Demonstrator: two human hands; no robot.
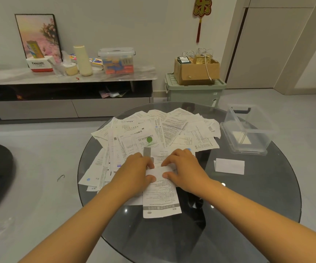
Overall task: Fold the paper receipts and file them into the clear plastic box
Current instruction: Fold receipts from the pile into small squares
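Much here is hard to read. The print on every sheet is too small and blurred to make out, and the loose papers overlap so heavily that they cannot be counted. Both forearms run off the bottom edge of the frame. The near edge of the round glass table (278, 196) is also cut off at the bottom.

Two bare hands meet at the centre of the frame. One receipt (161, 194), a long white sheet printed in black with a grey band near its lower end, lies just below them, its upper end being turned over into a fold. The left hand (134, 171) pinches the left side of that folded edge, thumb and fingers curled onto the paper. The right hand (184, 168) pinches the right side the same way.

Behind the hands, a wide pile of receipts (164, 130) spreads across the middle of the table. One folded white slip (229, 166) lies alone at centre right, apart from the pile.

One clear plastic box (248, 130) stands open at the right of the table, just above that slip; something pale shows through its floor, but what it is cannot be told.

In the upper part of the frame, a low cabinet (67, 78) against the wall carries one lidded storage box (117, 60), and a cardboard box (196, 70) sits on a green bin (193, 92).
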